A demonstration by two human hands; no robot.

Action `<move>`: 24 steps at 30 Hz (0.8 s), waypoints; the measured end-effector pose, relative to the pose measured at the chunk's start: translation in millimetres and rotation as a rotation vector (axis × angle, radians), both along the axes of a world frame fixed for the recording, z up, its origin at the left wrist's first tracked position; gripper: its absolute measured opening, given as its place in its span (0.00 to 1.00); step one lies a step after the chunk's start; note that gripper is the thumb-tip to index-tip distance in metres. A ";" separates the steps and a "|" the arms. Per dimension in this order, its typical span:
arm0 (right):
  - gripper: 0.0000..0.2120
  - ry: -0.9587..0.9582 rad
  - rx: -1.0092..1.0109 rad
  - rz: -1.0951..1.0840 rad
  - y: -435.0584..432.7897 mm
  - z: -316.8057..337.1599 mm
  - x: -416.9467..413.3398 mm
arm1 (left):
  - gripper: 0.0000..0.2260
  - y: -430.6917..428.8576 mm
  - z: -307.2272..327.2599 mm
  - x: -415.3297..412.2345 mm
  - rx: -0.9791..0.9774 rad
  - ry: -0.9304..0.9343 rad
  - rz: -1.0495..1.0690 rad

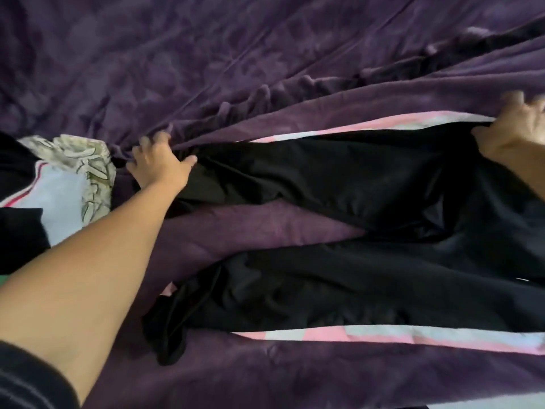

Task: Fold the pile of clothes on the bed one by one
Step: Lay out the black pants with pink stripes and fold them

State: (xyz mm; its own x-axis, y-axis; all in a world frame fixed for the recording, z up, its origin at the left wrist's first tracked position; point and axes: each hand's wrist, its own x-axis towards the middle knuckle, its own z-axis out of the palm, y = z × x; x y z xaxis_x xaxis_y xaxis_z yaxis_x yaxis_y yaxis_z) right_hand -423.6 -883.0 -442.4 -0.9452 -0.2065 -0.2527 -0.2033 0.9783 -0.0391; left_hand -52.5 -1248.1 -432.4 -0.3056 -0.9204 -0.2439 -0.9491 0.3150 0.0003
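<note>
On the bed [206,54], left hand [160,163] and right hand [513,128] grip the trousers [354,178] at far hem and waist; best lifted evenly, far leg laid over near leg

- The trousers [368,178] lie spread on the bedcover [206,54], with the waist to the right and both legs running leftward.
- The two legs lie apart, one farther and one nearer, with a wedge of bedcover between them.
- Bunched folds of bedcover lie just behind the farther leg.
- The left hand [160,166] is at the left end of the farther leg; blur hides whether it grips the leg or only rests there.
- The right hand [513,128] holds the waist end at the right edge.
- The pile of clothes [70,178] lies left of the left hand, just beside it.
</note>
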 end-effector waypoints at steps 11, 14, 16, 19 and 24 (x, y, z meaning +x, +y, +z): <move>0.34 -0.391 -0.047 0.653 -106.3 -26.3 248.2 | 0.20 19.3 -10.8 80.3 0.341 0.914 0.847; 0.28 -0.331 -0.009 0.560 -113.1 -33.5 259.9 | 0.16 -14.8 31.2 110.4 0.323 0.944 0.534; 0.25 -0.320 0.035 0.616 -110.9 -35.4 260.4 | 0.14 -39.6 48.3 133.7 0.259 0.825 0.348; 0.23 -0.350 0.112 0.701 -108.4 -34.3 263.9 | 0.12 -55.2 38.8 152.6 0.277 0.586 0.253; 0.27 -0.320 0.105 0.722 -110.9 -21.0 285.5 | 0.19 -27.0 -7.2 158.6 0.304 0.455 0.466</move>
